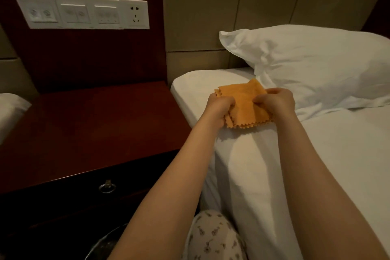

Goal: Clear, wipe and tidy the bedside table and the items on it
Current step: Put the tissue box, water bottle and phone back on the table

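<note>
Orange cloth [244,99] gripped by left hand [219,110] and right hand [276,101] at bed [274,154] edge. Probably folding; next, wiping the worktop [84,122].

Qty: 1 orange cloth [242,99], left hand [219,107] + right hand [276,101] = 2, 1 bedside table [84,129], 1 pillow [316,65], 4 wall plates [82,11], 1 ring pull [107,187].

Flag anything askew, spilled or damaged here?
Nothing spilled or broken. One oddity: the socket plate sits out of line with the switch plates beside it. The left hand and right hand grip the orange cloth over the bed edge, not the bedside table.
</note>
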### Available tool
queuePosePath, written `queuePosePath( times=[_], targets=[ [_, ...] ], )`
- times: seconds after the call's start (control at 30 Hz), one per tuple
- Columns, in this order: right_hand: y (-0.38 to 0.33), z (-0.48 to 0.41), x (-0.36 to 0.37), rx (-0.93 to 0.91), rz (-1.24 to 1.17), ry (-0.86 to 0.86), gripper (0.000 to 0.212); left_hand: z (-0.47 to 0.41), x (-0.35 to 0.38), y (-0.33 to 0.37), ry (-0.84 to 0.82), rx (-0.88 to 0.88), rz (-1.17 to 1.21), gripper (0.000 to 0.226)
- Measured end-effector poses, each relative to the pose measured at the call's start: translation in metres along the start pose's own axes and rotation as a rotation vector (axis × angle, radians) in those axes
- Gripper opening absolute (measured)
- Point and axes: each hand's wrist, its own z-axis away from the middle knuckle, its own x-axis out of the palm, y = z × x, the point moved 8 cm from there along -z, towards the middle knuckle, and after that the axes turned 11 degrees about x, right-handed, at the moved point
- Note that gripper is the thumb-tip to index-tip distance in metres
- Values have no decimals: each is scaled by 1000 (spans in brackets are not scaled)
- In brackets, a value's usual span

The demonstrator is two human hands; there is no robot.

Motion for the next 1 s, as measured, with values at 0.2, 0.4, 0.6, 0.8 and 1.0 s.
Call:
queuePosePath(
  times=[0.2,0.4,0.6,0.8,1.0],
  targets=[
    [8,-12,-3,-97,115,117,45,-11,16,-14,-24,62,-169,40],
    [1,-6,3,-228,432,315,39,-16,11,-12,47,126,-361,43],
    [-34,29,28,-401,514,361,46,-6,-32,-1,132,166,-358,59],
    [-48,86,118,-548,402,15,38,35,-131,13,371,201,-350,40],
    [-50,150,200,-573,297,-264,30,85,-217,21,513,198,-359,33]
  ],
)
